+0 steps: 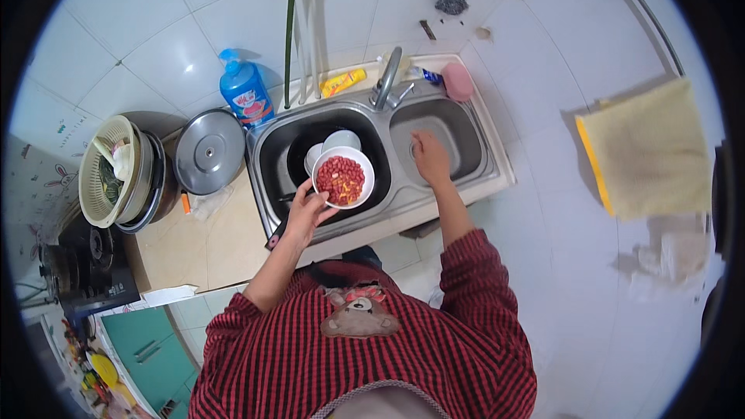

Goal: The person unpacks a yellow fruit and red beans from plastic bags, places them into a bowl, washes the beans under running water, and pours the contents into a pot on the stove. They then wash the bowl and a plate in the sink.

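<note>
My left hand (307,209) grips the rim of a white bowl (369,183), its thumb over the edge. The bowl holds red-skinned peanuts or beans (337,171) and yellow bits that look like corn kernels. It is held above the left sink basin (381,134), where more white bowls (342,139) sit in a dark pan (297,145). Over the right basin (465,122) hangs my right hand (432,157), fingers pointing down towards the drain. Whether anything is between those fingers is hidden.
A steel faucet (387,78) rises behind the basins. Along the back stand a blue pump bottle (247,93), a yellow tube (343,82) and a pink object (457,81). Left on the counter are a metal lid (209,151), stacked basins with a cream colander (93,198), and a black stove (96,279).
</note>
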A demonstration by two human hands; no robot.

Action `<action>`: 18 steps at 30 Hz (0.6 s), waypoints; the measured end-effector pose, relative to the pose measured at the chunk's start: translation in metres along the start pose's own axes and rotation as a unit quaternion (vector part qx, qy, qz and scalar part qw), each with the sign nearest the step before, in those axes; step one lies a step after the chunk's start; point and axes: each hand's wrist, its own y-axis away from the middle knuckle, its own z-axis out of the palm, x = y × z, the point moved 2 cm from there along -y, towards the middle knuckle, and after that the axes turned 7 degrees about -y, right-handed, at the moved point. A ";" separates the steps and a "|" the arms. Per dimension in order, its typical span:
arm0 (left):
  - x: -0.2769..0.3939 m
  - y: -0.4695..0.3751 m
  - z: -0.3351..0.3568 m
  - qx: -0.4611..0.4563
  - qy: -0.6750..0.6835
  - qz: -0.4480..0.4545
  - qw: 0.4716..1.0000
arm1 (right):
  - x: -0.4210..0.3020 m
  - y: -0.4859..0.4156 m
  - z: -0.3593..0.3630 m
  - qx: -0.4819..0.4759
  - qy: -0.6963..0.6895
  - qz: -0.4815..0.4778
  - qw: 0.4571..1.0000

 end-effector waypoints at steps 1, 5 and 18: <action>-0.003 -0.004 0.007 0.012 0.011 0.001 1.000 | 0.016 -0.027 0.010 -0.009 0.012 -0.021 1.000; -0.018 -0.019 0.024 0.049 0.005 0.015 0.999 | 0.069 -0.108 0.053 -0.051 0.156 -0.072 0.984; -0.052 -0.076 0.063 0.041 0.102 0.066 0.992 | 0.110 -0.128 0.056 -0.154 0.207 -0.096 0.961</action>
